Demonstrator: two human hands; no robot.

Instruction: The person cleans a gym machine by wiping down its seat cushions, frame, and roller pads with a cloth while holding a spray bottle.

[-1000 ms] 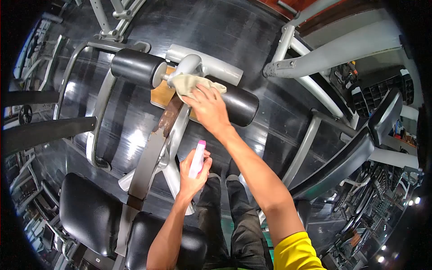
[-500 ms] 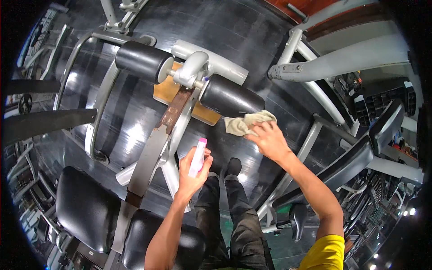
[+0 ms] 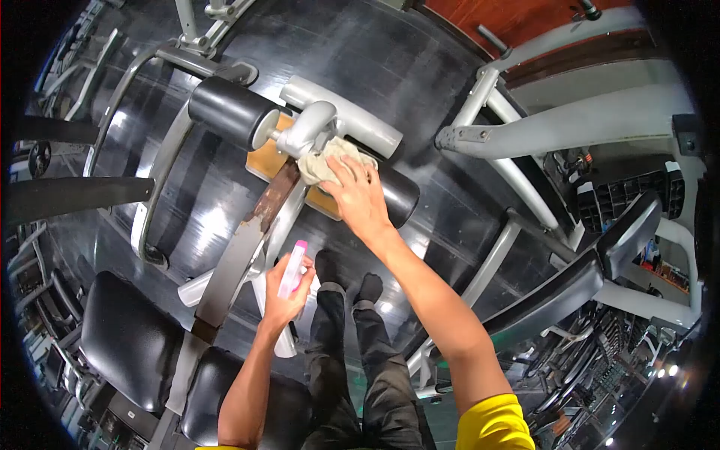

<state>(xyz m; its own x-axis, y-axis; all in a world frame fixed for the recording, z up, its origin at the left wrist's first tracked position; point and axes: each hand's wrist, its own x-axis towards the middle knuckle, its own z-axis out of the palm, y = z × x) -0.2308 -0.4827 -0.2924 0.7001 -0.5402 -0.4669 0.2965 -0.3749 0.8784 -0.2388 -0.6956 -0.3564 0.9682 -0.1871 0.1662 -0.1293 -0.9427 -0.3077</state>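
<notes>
My right hand (image 3: 358, 196) presses a crumpled beige cloth (image 3: 321, 166) onto the inner end of the right black foam roller (image 3: 400, 196), beside the grey metal joint (image 3: 309, 129). The cloth and hand cover part of that roller. Lower down, my left hand (image 3: 283, 289) is wrapped round a white spray bottle (image 3: 291, 277) with a pink top, held apart from the machine. The left foam roller (image 3: 232, 112) lies across the joint from the cloth. A worn grey beam (image 3: 244, 259) runs from the joint down toward the black padded seat (image 3: 131, 341).
A wooden board (image 3: 264, 161) shows beneath the rollers. Curved metal tubing (image 3: 169, 157) stands at the left, and another machine's thick grey frame (image 3: 562, 124) at the right. A padded bench (image 3: 551, 296) is at lower right. My feet are on the dark floor (image 3: 367, 56).
My right hand has moved the cloth left along the roller, from its outer end to its inner end near the joint. The camera view has shifted slightly.
</notes>
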